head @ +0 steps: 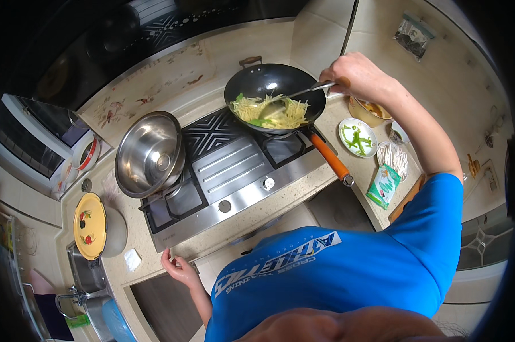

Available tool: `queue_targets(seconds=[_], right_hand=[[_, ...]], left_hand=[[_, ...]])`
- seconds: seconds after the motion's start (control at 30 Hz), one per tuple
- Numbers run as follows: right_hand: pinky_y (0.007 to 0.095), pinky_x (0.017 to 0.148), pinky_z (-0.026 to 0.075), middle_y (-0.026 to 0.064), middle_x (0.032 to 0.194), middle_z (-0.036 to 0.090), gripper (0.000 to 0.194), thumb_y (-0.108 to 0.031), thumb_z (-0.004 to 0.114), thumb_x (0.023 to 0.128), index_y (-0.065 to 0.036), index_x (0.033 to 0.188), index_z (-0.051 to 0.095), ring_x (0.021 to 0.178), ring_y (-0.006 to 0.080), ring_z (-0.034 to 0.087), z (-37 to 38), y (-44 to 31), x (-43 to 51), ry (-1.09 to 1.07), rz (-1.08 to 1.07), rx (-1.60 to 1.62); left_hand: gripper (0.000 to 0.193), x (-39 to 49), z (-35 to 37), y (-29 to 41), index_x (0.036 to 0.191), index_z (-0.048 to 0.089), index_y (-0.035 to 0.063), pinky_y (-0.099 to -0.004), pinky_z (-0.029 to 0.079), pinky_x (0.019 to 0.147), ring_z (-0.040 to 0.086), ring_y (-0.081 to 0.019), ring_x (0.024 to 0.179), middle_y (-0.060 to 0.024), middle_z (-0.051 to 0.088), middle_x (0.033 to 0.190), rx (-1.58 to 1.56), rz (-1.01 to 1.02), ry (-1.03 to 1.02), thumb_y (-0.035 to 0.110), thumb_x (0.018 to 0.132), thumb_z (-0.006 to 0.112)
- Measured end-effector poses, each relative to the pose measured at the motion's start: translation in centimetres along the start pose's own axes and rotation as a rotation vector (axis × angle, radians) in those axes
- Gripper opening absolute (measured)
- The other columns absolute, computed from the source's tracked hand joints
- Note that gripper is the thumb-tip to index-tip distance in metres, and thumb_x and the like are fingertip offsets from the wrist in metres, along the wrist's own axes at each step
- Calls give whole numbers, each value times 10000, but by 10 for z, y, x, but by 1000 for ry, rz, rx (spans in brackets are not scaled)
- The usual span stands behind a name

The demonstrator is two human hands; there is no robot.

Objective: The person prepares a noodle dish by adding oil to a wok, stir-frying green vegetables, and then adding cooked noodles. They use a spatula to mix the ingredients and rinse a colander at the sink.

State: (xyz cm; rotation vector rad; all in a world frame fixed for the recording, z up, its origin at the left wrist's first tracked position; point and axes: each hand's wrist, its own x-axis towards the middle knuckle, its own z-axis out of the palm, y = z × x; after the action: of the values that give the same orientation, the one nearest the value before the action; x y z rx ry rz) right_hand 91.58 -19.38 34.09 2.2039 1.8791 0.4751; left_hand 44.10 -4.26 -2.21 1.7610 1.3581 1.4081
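My right hand (355,73) grips the handle of a metal cooking ladle or spatula (313,88) above the wok's right rim. Its head rests among pale shredded vegetable strips (257,112) with some green pieces. These lie in a black wok (278,77) with an orange handle (329,156), standing on the right burner. My left hand (179,268) is beside the front edge of the counter, near the stove's left corner. Its fingers are loosely curled and apart, and nothing is visible in them.
A large steel bowl (148,158) sits tilted over the left burner of the gas stove (229,164). Rightward are a plate of green pepper strips (347,127), enoki mushrooms (396,154), a green packet (384,187) and a yellow bowl (362,112). An enamel pot (116,233) stands by the sink (86,273).
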Motion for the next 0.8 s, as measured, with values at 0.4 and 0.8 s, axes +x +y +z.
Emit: queue_targets(seconds=[0.4, 0.8], right_hand=[[361, 660, 531, 93, 795, 679, 113, -145, 659, 718, -65, 797, 681, 762, 246, 663, 46, 54, 60, -255, 491, -96], [391, 748, 503, 110, 861, 660, 265, -289, 743, 693, -71, 826, 671, 886, 299, 622, 105, 59, 49, -14, 323, 96]], left_hand=[[224, -24, 164, 116, 1131, 539, 39, -238, 466, 765, 584, -128, 903, -66, 611, 989, -765, -195, -1071, 136, 930, 519], [336, -91, 282, 277, 1037, 485, 61, -415, 456, 863, 541, -285, 1048, -143, 559, 1078, -1435, -1224, -1591, 380, 931, 486]])
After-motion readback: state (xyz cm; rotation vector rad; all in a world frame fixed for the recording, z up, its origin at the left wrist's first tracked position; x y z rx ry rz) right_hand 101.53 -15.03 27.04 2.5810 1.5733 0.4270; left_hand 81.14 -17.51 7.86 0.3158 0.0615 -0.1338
